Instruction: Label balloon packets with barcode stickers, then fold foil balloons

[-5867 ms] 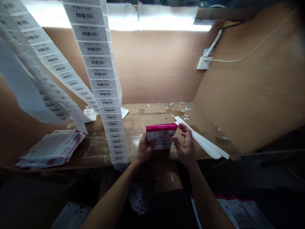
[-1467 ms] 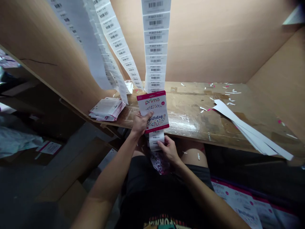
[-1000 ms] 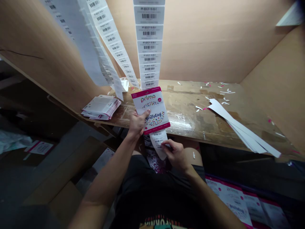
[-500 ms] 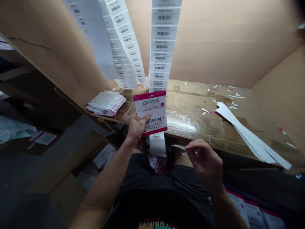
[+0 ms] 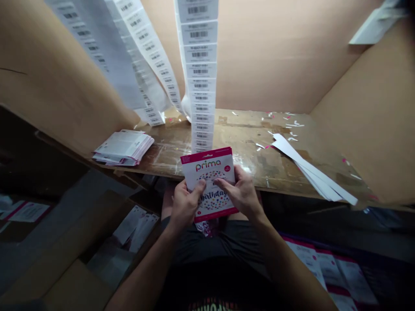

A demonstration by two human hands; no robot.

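A flat white packet (image 5: 212,202) with magenta bands, the word "prima" and "birthday" lettering stands tilted over my lap at the table's front edge. My left hand (image 5: 187,199) grips its left side, thumb on the front. On the opposite side my right hand (image 5: 242,190) holds it too, thumb pressed on the front near the middle and fingers behind. Whether a small label lies under the right thumb, I cannot tell. Just behind the packet hangs a long strip of barcode labels (image 5: 203,93).
A stack of flat packets (image 5: 123,147) sits at the table's left edge. Long white paper strips (image 5: 311,170) and small scraps lie on the right of the wooden table (image 5: 240,134). Below are a cardboard box (image 5: 76,285) at left and more magenta-edged packets (image 5: 303,255) at right.
My right hand, which held a small pale piece apart from the packet, has moved left onto the packet's front. The packet appears lower in view. The view has shifted right.
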